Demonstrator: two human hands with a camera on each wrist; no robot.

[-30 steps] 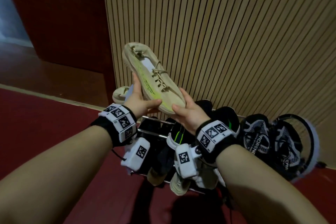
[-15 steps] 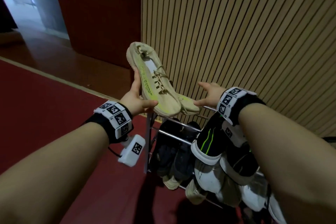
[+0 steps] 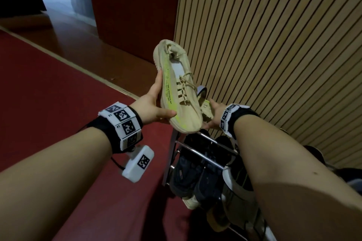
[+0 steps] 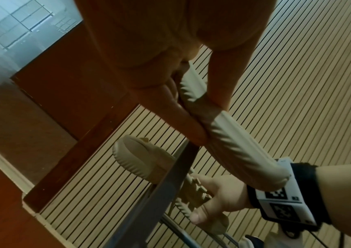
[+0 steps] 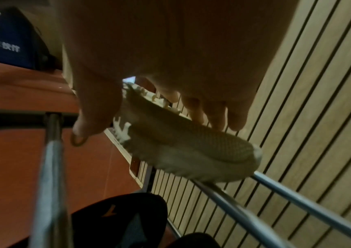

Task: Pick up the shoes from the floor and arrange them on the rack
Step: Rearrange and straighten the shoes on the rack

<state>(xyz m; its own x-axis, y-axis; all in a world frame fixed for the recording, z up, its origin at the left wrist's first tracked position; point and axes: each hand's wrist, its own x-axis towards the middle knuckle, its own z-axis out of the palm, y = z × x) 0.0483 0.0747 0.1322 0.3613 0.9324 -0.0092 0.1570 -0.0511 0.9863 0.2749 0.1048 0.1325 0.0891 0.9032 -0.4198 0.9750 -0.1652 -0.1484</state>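
Observation:
My left hand point(image 3: 156, 100) holds up a beige sneaker with a neon-yellow stripe point(image 3: 176, 88), toe towards me, thumb on its upper and fingers along the ribbed sole point(image 4: 234, 142). It hangs above the left end of the metal shoe rack point(image 3: 195, 150). A second beige sneaker point(image 3: 205, 107) lies on the rack's top bars point(image 5: 297, 193). My right hand point(image 3: 212, 111) grips this second sneaker point(image 5: 191, 151), thumb on the sole edge and fingers over its upper; in the left wrist view the right hand point(image 4: 219, 198) closes round it beside the rack frame point(image 4: 170, 184).
Dark shoes point(image 3: 188, 172) and light-soled shoes fill the rack's lower tiers under my right arm. A slatted wooden wall point(image 3: 274, 45) stands right behind the rack. Red floor point(image 3: 58, 84) spreads to the left, with a dark red panel and a doorway beyond.
My right hand let go of the raised sneaker, went to the rack's top and took hold of the second beige sneaker there. My left hand keeps the first sneaker up. My view swung left.

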